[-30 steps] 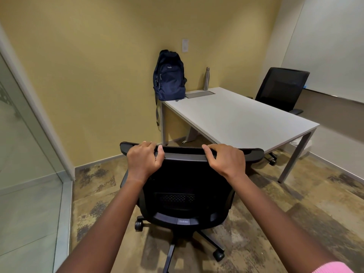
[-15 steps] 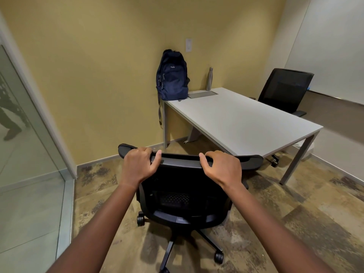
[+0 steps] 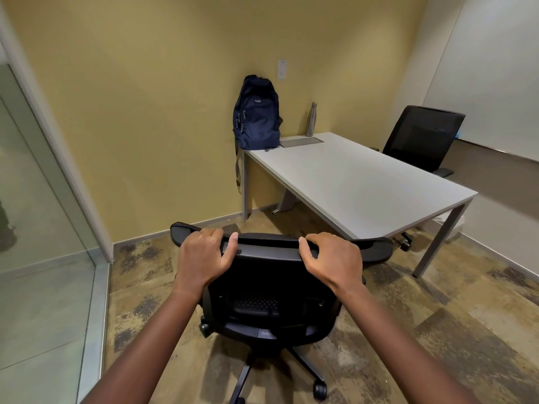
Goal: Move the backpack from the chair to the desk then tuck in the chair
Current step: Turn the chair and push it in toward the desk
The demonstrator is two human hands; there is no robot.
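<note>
A dark blue backpack [image 3: 256, 115] stands upright on the far left corner of the white desk [image 3: 358, 182], leaning against the yellow wall, one strap hanging over the desk's edge. A black wheeled office chair [image 3: 274, 298] stands on the floor in front of me, its back towards me, just short of the desk's near side. My left hand [image 3: 204, 258] and my right hand [image 3: 332, 260] both grip the top edge of the chair's backrest, fingers curled over it.
A steel bottle [image 3: 311, 119] and a grey flap [image 3: 302, 141] sit at the desk's far end. A second black chair [image 3: 423, 138] stands behind the desk on the right. A glass partition [image 3: 43, 228] runs along the left. A whiteboard [image 3: 490, 83] hangs at right.
The chair has rolled slightly forward and to the right towards the desk, with both hands still gripping its backrest. The view has shifted with it.
</note>
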